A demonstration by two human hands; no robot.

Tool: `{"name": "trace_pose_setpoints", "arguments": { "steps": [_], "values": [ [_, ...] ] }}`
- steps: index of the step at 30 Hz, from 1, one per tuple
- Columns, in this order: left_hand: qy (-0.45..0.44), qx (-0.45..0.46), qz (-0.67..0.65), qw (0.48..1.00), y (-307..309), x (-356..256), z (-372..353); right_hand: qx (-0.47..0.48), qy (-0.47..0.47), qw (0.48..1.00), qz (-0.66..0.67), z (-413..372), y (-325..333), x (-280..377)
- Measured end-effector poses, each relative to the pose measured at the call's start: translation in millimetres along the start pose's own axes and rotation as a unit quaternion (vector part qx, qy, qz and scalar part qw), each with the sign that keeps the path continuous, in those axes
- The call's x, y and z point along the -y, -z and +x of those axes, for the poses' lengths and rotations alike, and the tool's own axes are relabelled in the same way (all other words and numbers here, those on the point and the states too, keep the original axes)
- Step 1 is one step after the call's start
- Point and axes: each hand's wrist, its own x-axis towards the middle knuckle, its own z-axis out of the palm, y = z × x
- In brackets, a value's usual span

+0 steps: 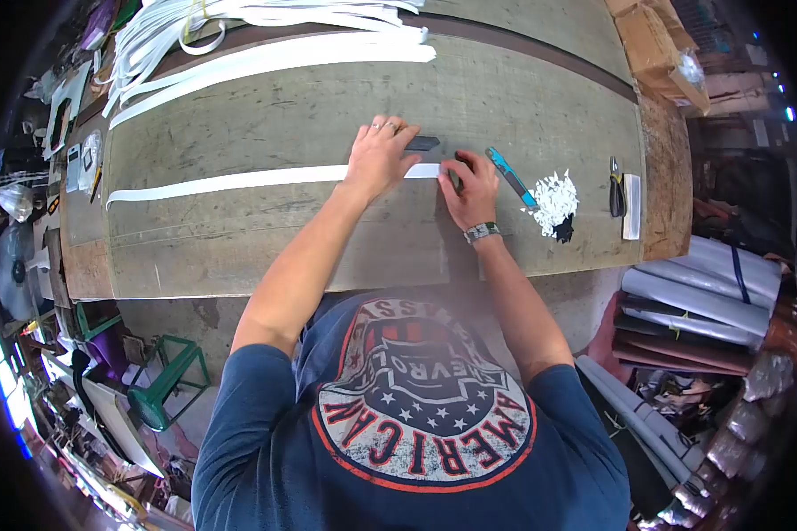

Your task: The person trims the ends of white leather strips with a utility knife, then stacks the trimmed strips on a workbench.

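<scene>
A long white strip (239, 182) lies across the worktable from the left edge to my hands. My left hand (379, 159) rests over the strip, thumb and forefinger closed around the near end of a dark flat piece (424, 142) just beyond the strip. With bent fingers, my right hand (471, 188) pinches the strip's right end; the fingertips are partly hidden. Right of that hand lies a teal and black cutter knife (510, 177), its lower end touching a pile of small white scraps (553, 193). A few black scraps (564, 229) lie below the pile.
More white strips (274, 73) lie in a bundle along the table's far side. Dark-handled pliers (616, 188) and a white block (631, 207) sit at the right. A cardboard box (655, 49) stands at the far right corner. Rolled sheets (695, 296) and a green stool (170, 380) flank me.
</scene>
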Motion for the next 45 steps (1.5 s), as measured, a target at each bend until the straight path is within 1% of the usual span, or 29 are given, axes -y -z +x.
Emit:
{"name": "trace_pose_setpoints", "arguments": {
  "steps": [2, 5, 6, 9, 10, 14, 18, 21, 22, 26, 33, 45],
  "values": [
    [-0.011, 0.018, 0.046, 0.999, -16.4, 0.0, 16.7, -0.003, 0.007, 1.000, 0.002, 1.4, 0.9, -1.7],
    [-0.023, 0.003, 0.051, 0.998, -19.2, 10.1, 15.5, -0.009, -0.003, 1.000, 0.010, -2.6, -1.6, -5.1],
    [-0.019, 0.019, 0.028, 0.999, -10.9, 2.0, 13.6, -0.014, -0.002, 1.000, 0.016, -3.8, -2.0, -7.5],
    [-0.029, 0.055, 0.018, 0.998, 4.8, -33.4, -3.1, -0.016, -0.003, 0.999, 0.042, -3.1, -2.2, -11.0],
    [-0.010, 0.065, 0.009, 0.998, 1.0, -40.0, -8.8, -0.011, -0.005, 0.999, 0.050, -2.3, 0.2, -10.8],
    [0.031, 0.028, 0.022, 0.999, -22.5, -40.0, -26.5, -0.001, 0.000, 0.998, 0.063, 2.4, 6.2, -13.1],
    [0.023, 0.006, 0.011, 1.000, -25.4, -40.5, -32.2, 0.033, 0.013, 0.995, 0.090, -3.3, 12.8, -24.0],
    [0.005, 0.009, 0.009, 1.000, -26.7, -33.9, -30.7, 0.052, 0.048, 0.995, 0.066, -8.2, 19.6, -27.1],
    [0.003, 0.013, 0.008, 1.000, -28.1, -32.6, -30.4, 0.076, 0.051, 0.994, 0.057, -11.5, 22.9, -27.5],
    [0.004, 0.000, 0.017, 1.000, -30.4, -33.0, -27.5, 0.088, 0.063, 0.994, 0.032, -23.1, 26.2, -23.2],
    [0.003, 0.006, 0.053, 0.999, -34.2, -32.4, -28.4, 0.090, 0.082, 0.992, 0.040, -24.6, 27.4, -28.2],
    [0.004, 0.018, 0.064, 0.998, -34.9, -30.8, -28.6, 0.086, 0.092, 0.990, 0.058, -25.9, 25.7, -32.8]
  ]
}}
